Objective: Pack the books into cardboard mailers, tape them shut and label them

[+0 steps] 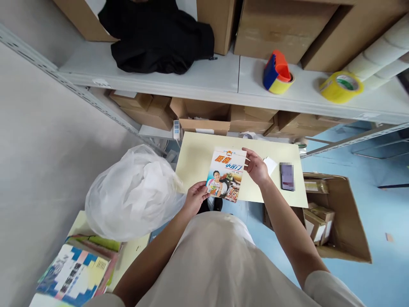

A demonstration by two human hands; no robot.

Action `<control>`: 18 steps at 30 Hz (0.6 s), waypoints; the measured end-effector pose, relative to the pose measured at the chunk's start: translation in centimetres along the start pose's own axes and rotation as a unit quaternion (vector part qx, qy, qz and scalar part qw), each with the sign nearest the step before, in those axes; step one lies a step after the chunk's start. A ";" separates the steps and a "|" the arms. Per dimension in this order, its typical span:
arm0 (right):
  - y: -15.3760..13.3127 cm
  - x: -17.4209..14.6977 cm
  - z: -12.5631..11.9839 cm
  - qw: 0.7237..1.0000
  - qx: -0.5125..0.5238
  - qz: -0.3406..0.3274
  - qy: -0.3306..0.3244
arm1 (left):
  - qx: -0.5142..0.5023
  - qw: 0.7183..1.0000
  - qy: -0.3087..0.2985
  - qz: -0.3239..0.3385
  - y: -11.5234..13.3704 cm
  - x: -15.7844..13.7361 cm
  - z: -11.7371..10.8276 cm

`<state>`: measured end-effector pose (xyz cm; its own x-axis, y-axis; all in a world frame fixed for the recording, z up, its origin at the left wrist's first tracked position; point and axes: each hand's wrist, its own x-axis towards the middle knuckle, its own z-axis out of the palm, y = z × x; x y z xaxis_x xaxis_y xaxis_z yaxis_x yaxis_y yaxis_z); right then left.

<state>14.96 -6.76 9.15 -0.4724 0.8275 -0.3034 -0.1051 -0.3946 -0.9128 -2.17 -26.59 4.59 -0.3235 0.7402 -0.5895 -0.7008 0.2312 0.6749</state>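
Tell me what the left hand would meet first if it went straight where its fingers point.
The kitchen-tips booklet, whose lower-left edge the left hand holds; past that, perhaps the pale yellow tabletop, though depth is unclear.

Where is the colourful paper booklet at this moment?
Near the head view's centre, the booklet is held by the left hand and right hand, over the pale yellow table.

Held book [225, 175]: 厨房小窍门 | lower-left book [75, 275]: title blurred | shelf label [101, 83]: illegible
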 end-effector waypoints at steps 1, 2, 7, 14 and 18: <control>-0.2 0.0 0.0 1.000 -0.016 -0.014 -0.009 | -0.005 1.000 -0.010 -0.009 0.3 0.3 0.0; -0.4 0.1 0.1 0.999 -0.040 -0.028 -0.017 | -0.008 1.000 -0.021 -0.017 0.6 0.5 -0.1; -1.8 0.5 0.2 0.977 -0.175 -0.095 -0.072 | 0.018 0.996 -0.076 -0.049 1.5 1.7 -0.1; -3.9 0.1 0.0 0.946 -0.279 -0.150 -0.065 | 0.093 0.973 -0.205 -0.051 2.7 1.5 0.7; -4.6 0.5 0.7 0.955 -0.262 -0.128 -0.053 | 0.095 0.979 -0.175 0.039 3.1 1.0 1.3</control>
<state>14.53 -4.81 13.35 -0.5796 0.8135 -0.0474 0.2103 0.0931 -0.9732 -3.80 -24.31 6.67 -0.1095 0.9238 -0.3668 -0.5414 0.2541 0.8015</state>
